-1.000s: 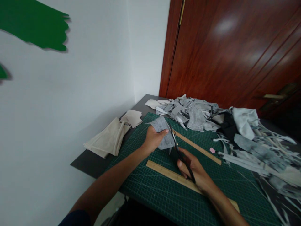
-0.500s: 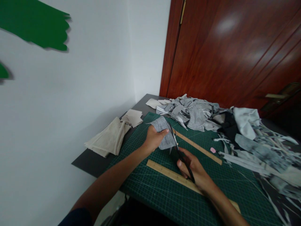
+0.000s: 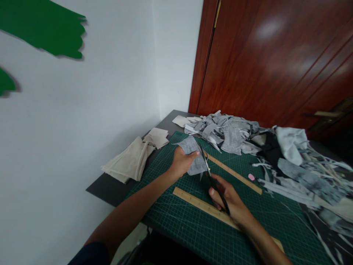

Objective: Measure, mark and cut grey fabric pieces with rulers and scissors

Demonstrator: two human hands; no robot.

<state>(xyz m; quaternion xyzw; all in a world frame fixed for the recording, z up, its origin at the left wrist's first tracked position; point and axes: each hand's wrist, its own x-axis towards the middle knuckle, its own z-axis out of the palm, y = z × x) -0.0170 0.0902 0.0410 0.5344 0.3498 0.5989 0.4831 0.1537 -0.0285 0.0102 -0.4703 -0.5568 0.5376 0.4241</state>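
Observation:
My left hand pinches a small grey fabric piece, holding it up above the green cutting mat. My right hand is closed round the handles of black scissors. The blades run along the right edge of the grey piece. A wooden ruler lies on the mat just under my right hand. A second wooden ruler lies beyond it, slanting to the right.
A heap of grey fabric scraps covers the far mat. More strips and a white cloth spread to the right. Folded beige cloth and beige squares lie left by the white wall. A small pink eraser rests on the mat.
Both hands and the scissors stay almost still on the grey piece. The view has shifted slightly, so everything sits a little to the right.

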